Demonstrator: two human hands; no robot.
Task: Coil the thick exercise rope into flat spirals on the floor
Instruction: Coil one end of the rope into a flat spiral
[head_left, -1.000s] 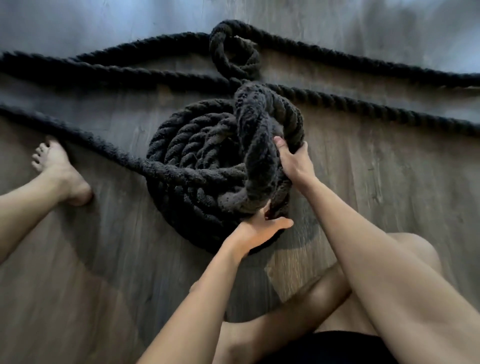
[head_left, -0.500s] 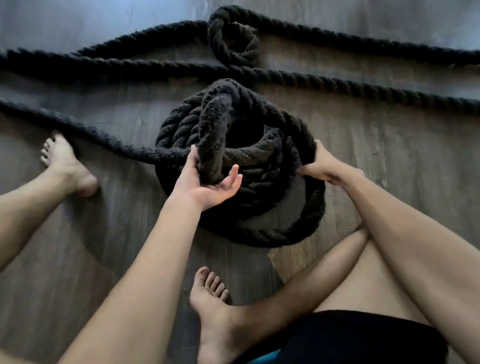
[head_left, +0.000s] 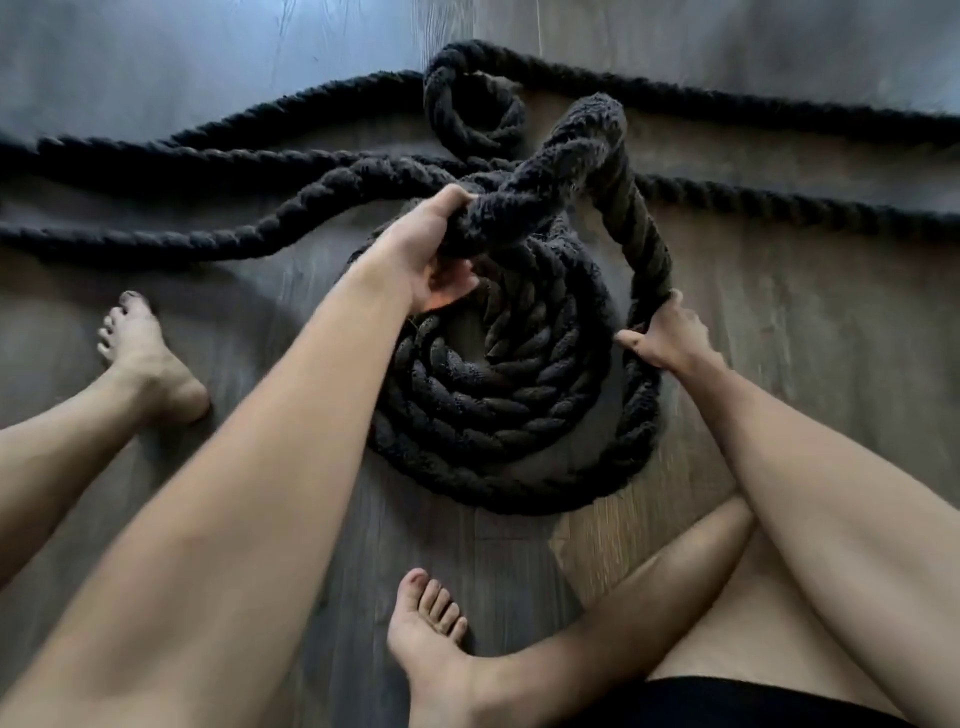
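A thick black rope (head_left: 208, 244) lies on a grey wooden floor (head_left: 805, 322). Part of it is wound round and round into a coil (head_left: 498, 405), right in front of the person. The coil has many rings and lies flat on the floor, with a small gap in its middle.

The left hand (head_left: 423, 249) is above the far left edge of the coil. Its fingers are curled tight round a piece of the rope and hold it up off the coil. From this hand the rope climbs into a big loop (head_left: 597, 124) that stands up over the far side of the coil. Then it bends down to the right side of the coil. There the right hand (head_left: 670, 338) grabs it, with the fingers wrapped round the rope and the thumb pointing toward the coil. Below this hand the rope joins the outer ring of the coil.

Past the far side of the coil sits a small curl (head_left: 467, 109) of rope. Long pieces (head_left: 779, 111) of rope run away to the left and right of the coil.

The left foot (head_left: 150, 364) is bare and rests on the floor to the left of the coil, apart from it. The right foot (head_left: 431, 639) is bare too, on the near side of the coil, not touching it.
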